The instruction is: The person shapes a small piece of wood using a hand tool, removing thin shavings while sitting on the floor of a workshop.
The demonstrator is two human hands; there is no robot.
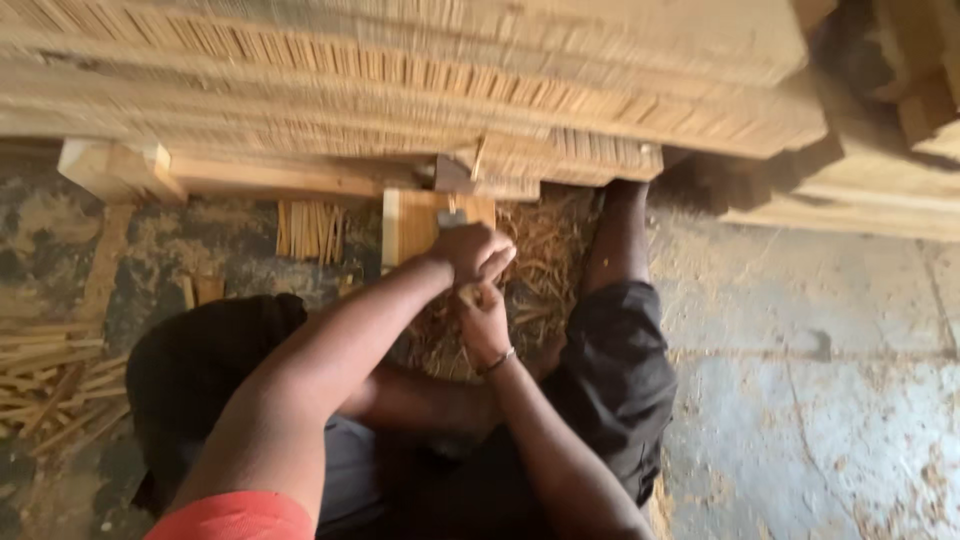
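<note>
The person sits low over a pale upright wooden block (412, 225), and everything else is placed around it. Their left hand (472, 252) is curled into a fist just right of the block's top edge, the fingers wrapped around the handle of a small metal blade (451, 216) whose grey tip shows above the knuckles, against the block's face. Directly below that fist the right hand (483, 322) is closed around a thin pale bamboo sliver (467, 293) — only a short bit of it shows between the two hands, which touch or nearly touch. A thin bracelet circles the right wrist.

Below and to the right of the block lies a heap of fine straw-coloured bamboo shavings (545, 250), spread under the hands and between the person's knees, which are covered by dark trousers (620, 370). To the left of the block stands a short bundle of cut yellowish bamboo sticks (310, 230), upright on the dusty grey floor (820, 400). Further left of the block, low down, a loose pile of longer split bamboo strips (50, 385) lies on the floor. Above the block runs a long stack of flat bamboo-slat mats (400, 70), resting on a pale wooden beam (250, 178) — the beam passes just over the block's top.
</note>
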